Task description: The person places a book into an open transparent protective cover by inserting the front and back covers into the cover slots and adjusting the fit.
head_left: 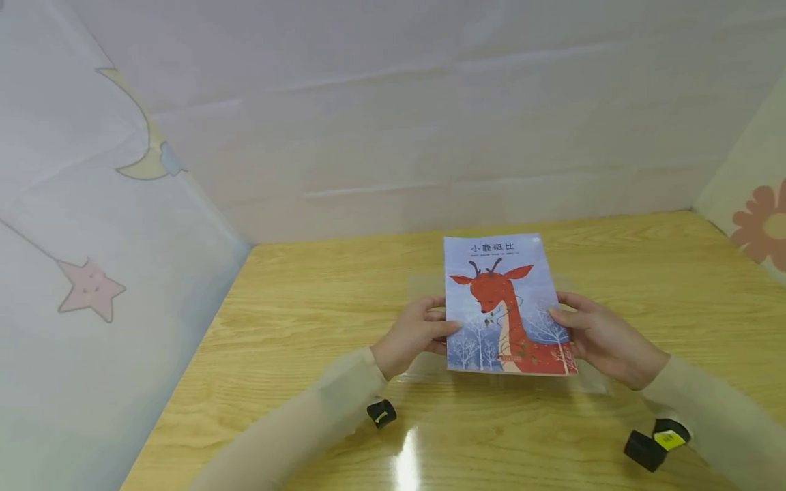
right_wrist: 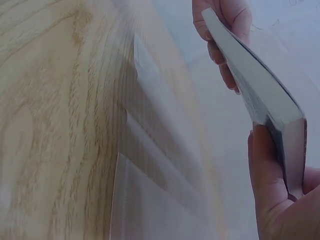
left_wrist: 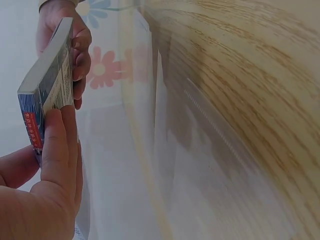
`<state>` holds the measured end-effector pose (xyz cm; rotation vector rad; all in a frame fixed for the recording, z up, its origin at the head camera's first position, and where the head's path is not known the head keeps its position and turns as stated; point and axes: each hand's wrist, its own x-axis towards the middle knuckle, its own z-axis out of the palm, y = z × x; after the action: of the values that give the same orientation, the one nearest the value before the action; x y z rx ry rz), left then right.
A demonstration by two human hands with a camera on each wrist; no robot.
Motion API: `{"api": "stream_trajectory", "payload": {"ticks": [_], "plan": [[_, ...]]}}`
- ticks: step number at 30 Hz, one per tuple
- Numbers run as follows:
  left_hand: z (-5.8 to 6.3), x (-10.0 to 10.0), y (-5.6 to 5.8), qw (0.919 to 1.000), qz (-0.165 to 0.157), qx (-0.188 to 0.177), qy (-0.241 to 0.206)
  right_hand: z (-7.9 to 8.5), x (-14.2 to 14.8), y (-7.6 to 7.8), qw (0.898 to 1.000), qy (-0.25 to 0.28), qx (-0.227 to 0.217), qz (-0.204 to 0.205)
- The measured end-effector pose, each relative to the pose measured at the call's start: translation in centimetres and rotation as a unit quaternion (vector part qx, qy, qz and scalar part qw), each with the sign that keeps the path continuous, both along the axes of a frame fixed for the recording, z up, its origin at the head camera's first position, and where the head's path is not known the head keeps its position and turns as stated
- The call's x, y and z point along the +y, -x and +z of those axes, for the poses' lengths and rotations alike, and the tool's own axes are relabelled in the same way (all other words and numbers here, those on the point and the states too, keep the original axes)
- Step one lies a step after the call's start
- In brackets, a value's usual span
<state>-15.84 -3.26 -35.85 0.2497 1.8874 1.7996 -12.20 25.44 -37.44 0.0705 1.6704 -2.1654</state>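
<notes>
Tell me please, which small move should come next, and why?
Probably lower the book gently onto the clear plastic: the left hand and right hand hold its opposite sides, and the wrist views show it raised above the plastic, which lies on the table.

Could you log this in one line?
left hand: grips blue rectangular paper book with red deer; right hand: grips opposite side; below: clear plastic sheet on yellow wooden table
</notes>
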Motion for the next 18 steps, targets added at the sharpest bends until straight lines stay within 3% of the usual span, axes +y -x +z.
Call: {"api": "stream_trajectory", "payload": {"ticks": [8, 18], "plan": [[-0.1, 0.5, 0.1, 0.9998, -0.006, -0.017, -0.012, 0.0, 0.5, -0.2, 1.000, 0.011, -0.008, -0.009], [-0.2, 1.7, 0.1, 0.9996, -0.008, -0.026, 0.006, -0.3, 1.7, -0.5, 1.000, 0.002, -0.015, -0.019]]}}
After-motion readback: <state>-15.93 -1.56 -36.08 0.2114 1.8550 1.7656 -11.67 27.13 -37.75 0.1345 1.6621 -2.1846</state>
